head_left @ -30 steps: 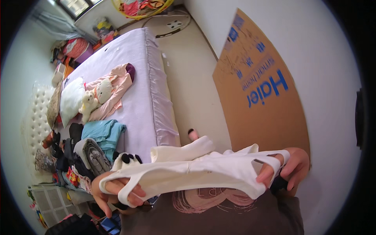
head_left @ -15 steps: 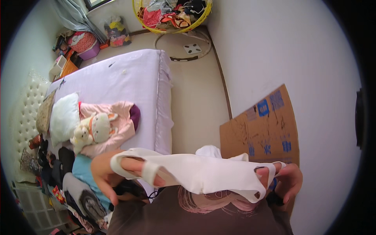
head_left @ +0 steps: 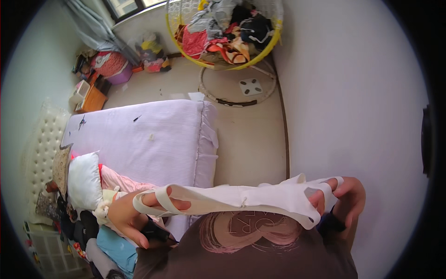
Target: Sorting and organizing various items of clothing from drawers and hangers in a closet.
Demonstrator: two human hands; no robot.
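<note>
A white bra (head_left: 241,197) is stretched sideways in front of my dark printed shirt (head_left: 253,232), with a small detail at its middle. On the left, my left hand (head_left: 127,211) has its fingers through the strap loops and its thumb hanging apart below. My right hand (head_left: 347,195) grips the other end, fingers curled through the loops there. The fabric hangs between both hands, pulled nearly level. Part of my right fingers is hidden behind the straps.
Left of me stands a bed with a pale lilac cover (head_left: 153,130), a white pillow (head_left: 85,180) and piled clothes (head_left: 111,246). A yellow-rimmed hanging basket (head_left: 227,65) of clothes is at the far end, above a white scale (head_left: 251,87). A wall (head_left: 353,116) runs along the right.
The view has tilted up, so bed and basket appear lower and the cardboard sheet has left the picture. The bra is drawn narrower and tauter between my hands.
</note>
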